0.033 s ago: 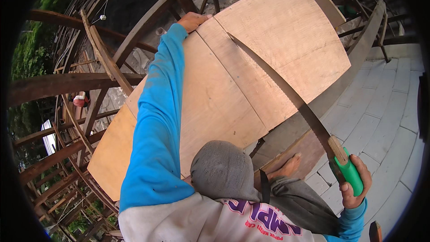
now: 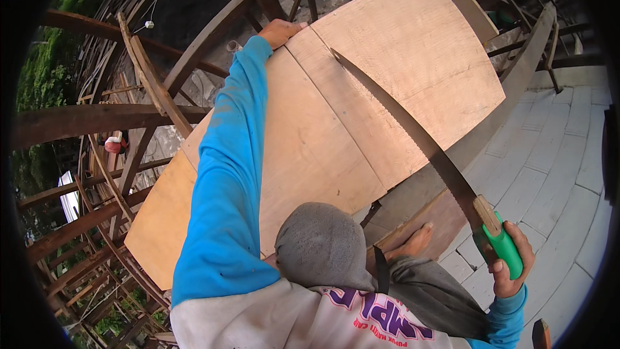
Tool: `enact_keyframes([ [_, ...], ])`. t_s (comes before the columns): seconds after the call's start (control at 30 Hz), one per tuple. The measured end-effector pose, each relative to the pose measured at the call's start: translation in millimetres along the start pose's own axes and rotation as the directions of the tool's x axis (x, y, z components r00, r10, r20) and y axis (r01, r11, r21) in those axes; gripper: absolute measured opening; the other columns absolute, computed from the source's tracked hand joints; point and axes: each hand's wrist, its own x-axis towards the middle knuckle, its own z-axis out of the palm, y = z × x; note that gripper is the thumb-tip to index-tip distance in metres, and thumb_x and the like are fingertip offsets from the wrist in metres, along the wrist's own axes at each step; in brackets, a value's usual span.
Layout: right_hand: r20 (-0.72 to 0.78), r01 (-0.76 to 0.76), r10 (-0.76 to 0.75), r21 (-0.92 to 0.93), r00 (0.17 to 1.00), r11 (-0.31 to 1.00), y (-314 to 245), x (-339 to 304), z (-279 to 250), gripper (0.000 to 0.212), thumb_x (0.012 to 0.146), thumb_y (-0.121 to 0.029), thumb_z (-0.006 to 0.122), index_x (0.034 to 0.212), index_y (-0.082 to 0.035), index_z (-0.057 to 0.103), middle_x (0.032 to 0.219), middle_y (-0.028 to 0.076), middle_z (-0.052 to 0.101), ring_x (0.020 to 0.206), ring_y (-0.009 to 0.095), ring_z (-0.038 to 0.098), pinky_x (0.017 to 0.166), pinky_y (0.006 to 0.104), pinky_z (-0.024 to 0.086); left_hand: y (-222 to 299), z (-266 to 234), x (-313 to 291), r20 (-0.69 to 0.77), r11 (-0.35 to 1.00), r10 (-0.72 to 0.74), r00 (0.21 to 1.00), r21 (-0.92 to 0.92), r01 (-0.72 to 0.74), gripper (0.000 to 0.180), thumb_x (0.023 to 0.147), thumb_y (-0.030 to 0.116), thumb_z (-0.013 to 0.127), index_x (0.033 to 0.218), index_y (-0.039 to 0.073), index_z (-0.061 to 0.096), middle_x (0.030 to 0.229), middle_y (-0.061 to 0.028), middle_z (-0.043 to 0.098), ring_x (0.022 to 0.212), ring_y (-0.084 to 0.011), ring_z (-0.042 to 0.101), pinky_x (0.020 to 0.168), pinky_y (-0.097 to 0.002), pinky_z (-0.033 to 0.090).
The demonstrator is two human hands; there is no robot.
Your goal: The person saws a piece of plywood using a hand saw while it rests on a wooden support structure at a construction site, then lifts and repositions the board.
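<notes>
A pale plywood sheet spreads across the middle of the view, with a straight dark line running over it from the far edge to the near edge. At its far edge, close to that line, my left hand grips the plywood. My right hand, at the lower right, is wrapped round the green and wooden handle of a handsaw. The long toothed blade slants over the sheet, its tip near the dark line. Whether the teeth touch the wood I cannot tell.
A bare foot rests on a board beside the sheet. A long timber beam passes under its right side. Dark wooden beams form an open frame at the left. White planking covers the right side.
</notes>
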Motion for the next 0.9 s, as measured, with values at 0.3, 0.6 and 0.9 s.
enact_keyframes([
  [0.3,-0.070,-0.125,0.130,0.066,0.989,0.990,15.7,14.1,-1.7,0.080,0.082,-0.057,0.070,0.128,0.007,0.059,0.103,0.014,0.066,0.086,0.019,0.063,0.077,0.0317,0.050,-9.2,20.4,-12.1,-0.129,0.945,0.138,0.982,-0.280,-0.170,0.050,0.101,0.047,0.053,0.116,0.004,0.074,0.108,-0.0081,0.072,0.096,-0.0181,0.062,0.092,-0.0305,0.047],
  [0.6,-0.056,-0.137,0.145,0.119,0.988,0.983,9.3,22.7,-4.6,0.084,0.082,-0.061,0.070,0.129,0.007,0.058,0.102,0.012,0.065,0.081,0.015,0.063,0.072,0.0284,0.050,-7.6,31.7,-15.6,-0.234,0.968,0.228,0.945,-0.052,-0.246,0.053,0.097,0.051,0.055,0.109,0.002,0.071,0.102,-0.0118,0.071,0.099,-0.0217,0.062,0.091,-0.0345,0.045],
  [0.9,-0.084,-0.118,0.133,0.172,0.987,0.978,22.4,2.1,8.5,0.077,0.082,-0.056,0.071,0.127,0.006,0.061,0.107,0.016,0.068,0.093,0.021,0.067,0.083,0.0336,0.052,-14.0,22.9,5.5,-0.261,0.956,0.263,0.929,0.203,-0.214,0.069,0.099,0.061,0.041,0.125,0.002,0.065,0.125,-0.0199,0.065,0.118,-0.0324,0.059,0.102,-0.0395,0.041],
])
